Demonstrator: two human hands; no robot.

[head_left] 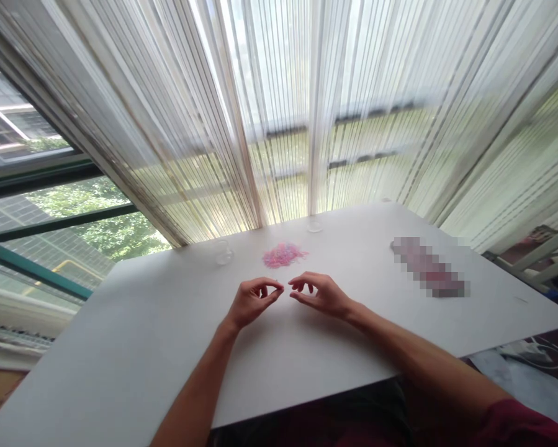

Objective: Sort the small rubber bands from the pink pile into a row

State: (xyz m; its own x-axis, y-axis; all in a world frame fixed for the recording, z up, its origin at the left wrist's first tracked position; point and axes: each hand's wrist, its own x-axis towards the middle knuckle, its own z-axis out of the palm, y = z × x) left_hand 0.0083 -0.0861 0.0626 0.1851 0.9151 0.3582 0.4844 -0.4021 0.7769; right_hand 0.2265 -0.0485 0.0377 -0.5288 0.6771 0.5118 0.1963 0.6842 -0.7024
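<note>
My left hand [255, 300] is over the middle of the white table, thumb and forefinger pinched together. Whatever sits at those fingertips is too small to name. Facing it, my right hand [323, 294] has its thumb apart from its curled fingers, and nothing shows between them. A narrow gap separates the two hands' fingertips. Just beyond them lies a loose pile of thin pink, orange and purple strands [283, 254], too fine to identify for certain.
One small clear container [223, 254] stands left of the pile, and another clear round one [315, 225] is behind it to the right. A blurred-out pinkish object [428, 267] lies on the table's [143, 347] right side. Sheer striped curtains [288, 112] hang along the far edge.
</note>
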